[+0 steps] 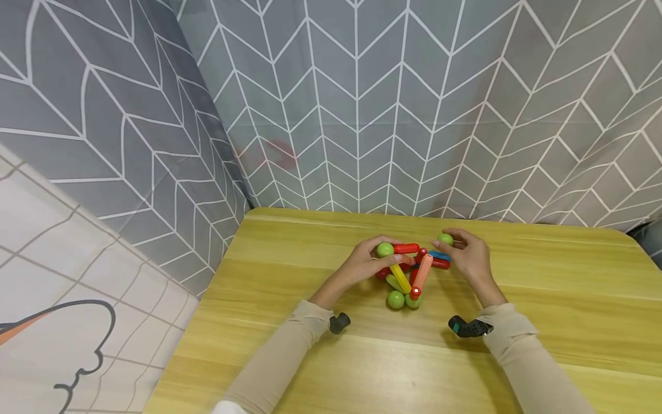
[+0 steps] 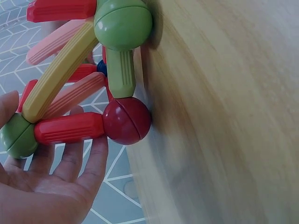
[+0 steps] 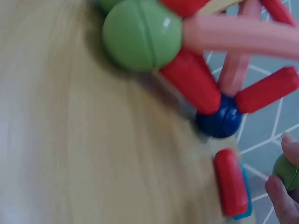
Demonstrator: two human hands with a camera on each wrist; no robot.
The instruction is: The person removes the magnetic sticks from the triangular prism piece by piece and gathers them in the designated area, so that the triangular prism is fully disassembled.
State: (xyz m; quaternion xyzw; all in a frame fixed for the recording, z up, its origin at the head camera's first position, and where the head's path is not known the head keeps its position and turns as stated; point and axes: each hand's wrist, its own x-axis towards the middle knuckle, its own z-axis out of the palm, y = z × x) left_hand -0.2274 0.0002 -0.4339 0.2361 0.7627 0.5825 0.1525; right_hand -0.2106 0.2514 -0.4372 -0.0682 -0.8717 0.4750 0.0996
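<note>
A small frame of magnetic sticks and balls stands on the table. My left hand (image 1: 360, 263) grips a light green ball (image 2: 18, 135) at its upper left corner, thumb on one side and fingers on the other. From that ball run a yellow stick (image 2: 60, 70) and a red stick (image 2: 70, 128), the latter reaching a dark red ball (image 2: 127, 121). To the right of the frame, my right hand (image 1: 473, 261) pinches a separate green ball (image 3: 286, 172) between thumb and fingers. A dark blue ball (image 3: 218, 116) joins sticks low on the frame.
A loose red stick (image 3: 231, 183) and a blue stick (image 1: 439, 255) lie side by side between the frame and the right hand. The wooden table (image 1: 289, 241) ends at a grey patterned curtain (image 1: 331, 115). Another green ball (image 1: 395, 299) sits at the frame's near side.
</note>
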